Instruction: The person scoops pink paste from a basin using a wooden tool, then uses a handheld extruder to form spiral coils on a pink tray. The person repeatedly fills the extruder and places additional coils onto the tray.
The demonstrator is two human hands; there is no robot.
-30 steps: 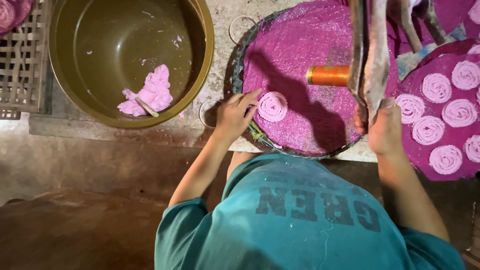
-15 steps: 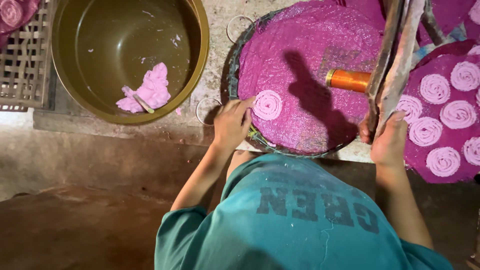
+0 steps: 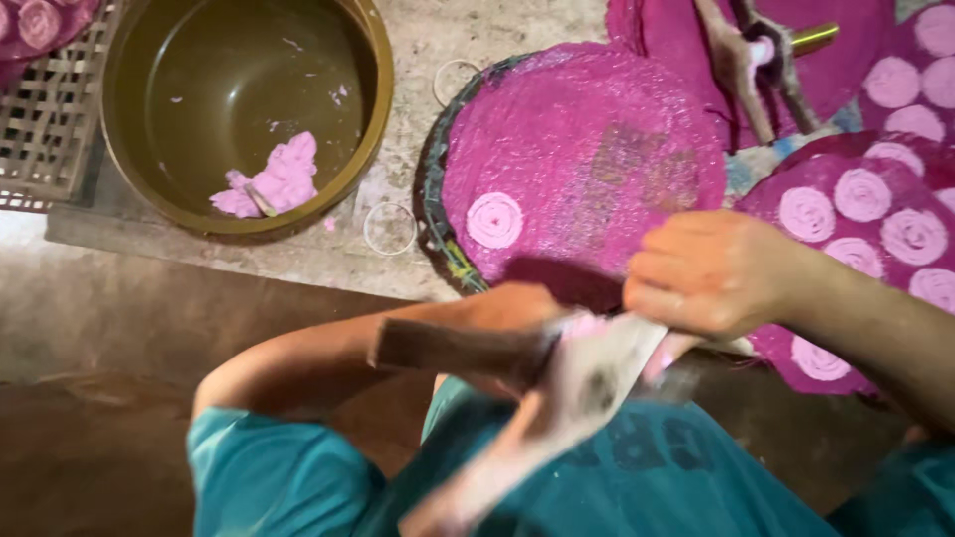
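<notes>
A wooden dough press, smeared with pink dough and blurred, is held close to my chest. My left hand grips it from behind one wooden handle, which hides most of the hand. Fingers curled, my right hand clamps onto the press's top end. Just beyond the hands lies a round tray covered with a pink mat, with a single pink dough spiral near its left edge.
A brass bowl at upper left holds a lump of pink dough. A second pink tray at right carries several spirals. Another press lies at the top, a woven basket at far left, and two metal rings on the stone ledge.
The press has come off the pink tray down to my chest. My left hand left the tray's edge by the spiral and took hold of the press. The view moved closer.
</notes>
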